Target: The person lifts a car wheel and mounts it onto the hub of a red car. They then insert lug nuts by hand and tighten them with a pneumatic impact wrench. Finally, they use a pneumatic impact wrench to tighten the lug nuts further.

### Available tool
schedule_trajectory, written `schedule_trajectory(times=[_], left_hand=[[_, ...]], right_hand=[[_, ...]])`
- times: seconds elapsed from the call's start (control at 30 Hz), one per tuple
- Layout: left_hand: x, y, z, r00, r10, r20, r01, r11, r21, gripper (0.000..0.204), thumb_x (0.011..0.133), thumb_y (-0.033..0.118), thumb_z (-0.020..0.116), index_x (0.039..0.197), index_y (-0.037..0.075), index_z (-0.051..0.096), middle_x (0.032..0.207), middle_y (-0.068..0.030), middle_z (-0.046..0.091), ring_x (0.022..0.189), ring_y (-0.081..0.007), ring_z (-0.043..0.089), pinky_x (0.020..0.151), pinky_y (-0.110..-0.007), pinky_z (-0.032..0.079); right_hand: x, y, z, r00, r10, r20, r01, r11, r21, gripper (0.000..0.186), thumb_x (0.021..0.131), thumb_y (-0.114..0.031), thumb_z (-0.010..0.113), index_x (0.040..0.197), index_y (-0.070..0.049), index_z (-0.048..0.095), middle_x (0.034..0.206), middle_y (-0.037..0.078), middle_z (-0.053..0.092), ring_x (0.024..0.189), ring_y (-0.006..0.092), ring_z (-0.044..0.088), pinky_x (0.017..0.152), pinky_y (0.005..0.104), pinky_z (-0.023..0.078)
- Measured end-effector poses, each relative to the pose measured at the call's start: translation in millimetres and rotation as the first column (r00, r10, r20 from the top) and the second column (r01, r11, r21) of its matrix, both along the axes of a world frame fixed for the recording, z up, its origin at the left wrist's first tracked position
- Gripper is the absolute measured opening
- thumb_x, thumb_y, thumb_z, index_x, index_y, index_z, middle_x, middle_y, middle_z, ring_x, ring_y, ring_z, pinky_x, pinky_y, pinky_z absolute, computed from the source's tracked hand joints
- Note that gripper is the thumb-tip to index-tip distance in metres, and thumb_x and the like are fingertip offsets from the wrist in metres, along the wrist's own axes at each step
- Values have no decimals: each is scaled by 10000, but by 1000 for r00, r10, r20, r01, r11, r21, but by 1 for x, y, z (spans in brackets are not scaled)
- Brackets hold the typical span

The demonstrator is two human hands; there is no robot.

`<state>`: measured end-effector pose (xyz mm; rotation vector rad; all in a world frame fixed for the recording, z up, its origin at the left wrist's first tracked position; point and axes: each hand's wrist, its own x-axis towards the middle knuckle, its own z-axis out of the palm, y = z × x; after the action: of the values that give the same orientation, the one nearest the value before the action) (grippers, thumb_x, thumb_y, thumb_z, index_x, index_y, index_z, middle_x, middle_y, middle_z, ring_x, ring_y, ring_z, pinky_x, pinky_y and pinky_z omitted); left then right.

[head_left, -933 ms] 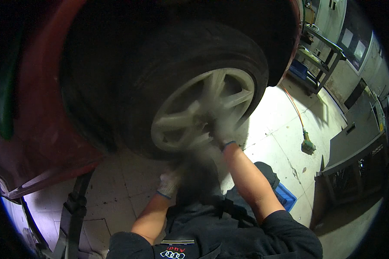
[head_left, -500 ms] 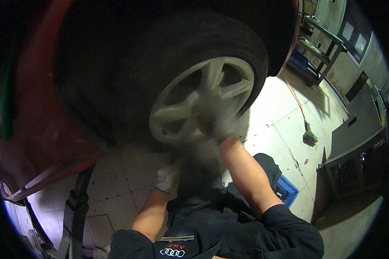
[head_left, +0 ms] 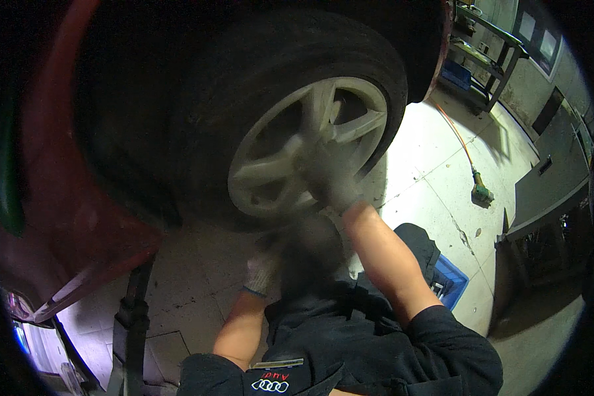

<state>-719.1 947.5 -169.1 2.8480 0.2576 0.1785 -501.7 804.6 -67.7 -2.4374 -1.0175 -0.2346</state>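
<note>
Right hand (head_left: 340, 188) before the hub, blurred; gloved left hand (head_left: 263, 270) below the tyre (head_left: 208, 142): neither's grip can be told. Effort is probably best kept square to the five-spoke alloy wheel (head_left: 303, 157), which sits toward the wheel arch's (head_left: 437, 74) right edge, facing lower right; being round, it lacks a long axis.

A wheel (head_left: 315, 119) blocks the upper centre; red bodywork (head_left: 49, 142) walls off the left. Right of centre, bright floor (head_left: 409, 181) leaves room, up to a cord's green end (head_left: 482, 191).
</note>
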Motion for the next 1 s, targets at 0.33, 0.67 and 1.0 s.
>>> schedule_trajectory(times=[0.33,0.67,1.0], left_hand=[[-3,-3,-3,961,192,-201,-240,938,-250,596,811,105,738,1365,200,537,1210,-169,617,978,-316,651,770,-428,581],[-3,7,-12,973,188,-134,-231,799,-556,533,923,452,611,1311,89,571,1036,-166,642,827,-249,647,642,-359,525],[9,8,-6,984,180,-16,-165,863,-478,408,915,307,675,1225,51,601,947,-102,642,819,-223,606,668,-362,500]], right_hand=[[0,-11,15,718,100,-689,241,893,380,527,992,-424,544,1312,-6,525,1231,200,616,1149,303,603,911,416,536],[15,-5,-9,980,-190,-63,197,853,484,264,944,-243,612,1102,-39,666,899,143,696,844,229,680,691,364,536],[-12,-13,-23,807,303,-506,181,689,702,361,979,-286,544,1196,-3,604,1150,167,615,1085,296,599,884,441,508]])
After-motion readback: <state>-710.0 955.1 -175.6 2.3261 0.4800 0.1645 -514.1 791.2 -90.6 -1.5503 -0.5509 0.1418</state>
